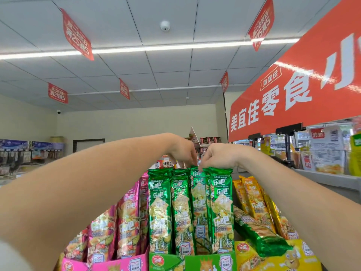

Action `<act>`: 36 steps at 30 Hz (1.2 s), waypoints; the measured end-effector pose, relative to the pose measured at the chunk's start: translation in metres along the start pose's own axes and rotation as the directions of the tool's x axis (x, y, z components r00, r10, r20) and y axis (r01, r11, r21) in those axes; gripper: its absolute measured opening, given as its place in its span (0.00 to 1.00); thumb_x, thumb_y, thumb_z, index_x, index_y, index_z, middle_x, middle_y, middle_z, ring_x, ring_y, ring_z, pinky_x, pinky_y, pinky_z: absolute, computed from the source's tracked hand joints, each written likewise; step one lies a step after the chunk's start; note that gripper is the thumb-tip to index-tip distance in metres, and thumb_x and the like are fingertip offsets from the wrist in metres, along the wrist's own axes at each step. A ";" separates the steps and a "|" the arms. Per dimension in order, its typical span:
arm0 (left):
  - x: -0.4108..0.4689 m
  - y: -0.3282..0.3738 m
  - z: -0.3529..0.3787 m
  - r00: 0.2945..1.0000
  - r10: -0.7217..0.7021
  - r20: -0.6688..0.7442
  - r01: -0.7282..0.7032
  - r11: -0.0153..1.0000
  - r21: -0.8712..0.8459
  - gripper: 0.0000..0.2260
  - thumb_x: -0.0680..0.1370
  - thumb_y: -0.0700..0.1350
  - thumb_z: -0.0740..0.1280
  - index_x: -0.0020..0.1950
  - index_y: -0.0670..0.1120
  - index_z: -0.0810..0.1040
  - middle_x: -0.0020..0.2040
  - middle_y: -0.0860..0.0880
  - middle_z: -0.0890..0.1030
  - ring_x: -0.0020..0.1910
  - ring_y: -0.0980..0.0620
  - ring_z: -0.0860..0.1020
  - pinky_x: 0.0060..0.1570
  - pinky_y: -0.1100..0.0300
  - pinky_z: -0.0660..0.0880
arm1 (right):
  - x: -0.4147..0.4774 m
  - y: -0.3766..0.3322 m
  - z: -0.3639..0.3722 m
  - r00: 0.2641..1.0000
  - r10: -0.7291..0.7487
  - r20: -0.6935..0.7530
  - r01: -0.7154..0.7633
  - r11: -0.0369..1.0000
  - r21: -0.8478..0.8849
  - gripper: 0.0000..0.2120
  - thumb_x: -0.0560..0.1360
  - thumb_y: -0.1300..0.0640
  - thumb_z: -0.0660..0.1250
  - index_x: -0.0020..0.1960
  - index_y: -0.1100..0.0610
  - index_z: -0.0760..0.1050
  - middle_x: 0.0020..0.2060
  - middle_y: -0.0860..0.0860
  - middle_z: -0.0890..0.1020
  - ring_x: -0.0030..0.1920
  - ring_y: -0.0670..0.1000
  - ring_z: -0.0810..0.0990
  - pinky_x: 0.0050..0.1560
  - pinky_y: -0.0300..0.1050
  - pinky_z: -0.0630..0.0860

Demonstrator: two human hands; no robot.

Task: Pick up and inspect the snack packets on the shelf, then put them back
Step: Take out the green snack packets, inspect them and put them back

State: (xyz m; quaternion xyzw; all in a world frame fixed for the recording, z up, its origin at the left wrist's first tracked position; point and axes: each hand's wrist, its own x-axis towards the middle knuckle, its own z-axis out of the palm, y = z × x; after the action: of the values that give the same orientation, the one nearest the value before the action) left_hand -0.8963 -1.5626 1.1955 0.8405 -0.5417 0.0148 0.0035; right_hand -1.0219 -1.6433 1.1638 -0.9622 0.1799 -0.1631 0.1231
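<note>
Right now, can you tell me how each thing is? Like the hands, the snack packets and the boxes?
Left hand: reaching down, fingers at the tops of the green packets.
Right hand: pinching a green packet's top edge.
Green packets: standing upright in the green box, sealed.
Pink packets: leaning back in the pink box.
Yellow packets: leaning in the yellow box.
Stray green packet: lying across the yellow packets.

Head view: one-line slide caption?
Both hands, left and right, pinch tops of upright green packets in their display box.
</note>
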 end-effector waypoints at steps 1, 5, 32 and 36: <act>0.005 0.002 0.004 1.000 -0.012 0.009 0.011 0.999 0.049 0.17 0.82 0.38 0.59 0.70 0.45 0.72 0.59 0.47 0.79 0.52 0.51 0.78 0.53 0.54 0.79 | 0.000 0.000 -0.001 1.000 0.010 0.008 -0.010 1.000 -0.010 0.14 0.78 0.52 0.65 0.48 0.61 0.83 0.23 0.50 0.72 0.25 0.53 0.69 0.43 0.48 0.75; 0.014 0.004 0.007 1.000 -0.003 -0.010 0.003 0.996 0.093 0.13 0.81 0.37 0.61 0.62 0.45 0.78 0.60 0.47 0.82 0.50 0.51 0.79 0.52 0.54 0.78 | 0.001 -0.004 0.001 1.000 0.019 -0.009 -0.020 0.998 -0.061 0.14 0.79 0.53 0.64 0.52 0.63 0.81 0.23 0.54 0.74 0.25 0.55 0.71 0.42 0.47 0.73; -0.053 -0.010 -0.037 0.251 0.102 -0.963 -0.130 0.989 0.071 0.10 0.83 0.45 0.60 0.53 0.41 0.79 0.51 0.44 0.78 0.50 0.43 0.76 0.48 0.51 0.71 | 0.002 0.005 0.003 0.989 -0.001 -0.151 0.024 0.988 0.154 0.09 0.72 0.47 0.74 0.44 0.53 0.84 0.52 0.50 0.83 0.52 0.54 0.81 0.50 0.48 0.76; -0.075 -0.004 -0.044 0.047 0.150 -0.988 -0.241 0.961 0.134 0.10 0.82 0.43 0.60 0.53 0.38 0.77 0.51 0.42 0.77 0.47 0.43 0.76 0.48 0.48 0.73 | -0.006 0.011 0.000 0.977 0.072 -0.199 0.016 0.913 0.409 0.17 0.70 0.42 0.73 0.52 0.51 0.75 0.51 0.45 0.79 0.41 0.43 0.78 0.37 0.42 0.75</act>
State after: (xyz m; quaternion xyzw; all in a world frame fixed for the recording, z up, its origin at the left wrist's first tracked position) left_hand -0.9251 -1.4915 1.2371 0.5243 -0.5031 0.5619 0.3954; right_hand -1.0306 -1.6508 1.1587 -0.8900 0.1679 -0.2956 0.3039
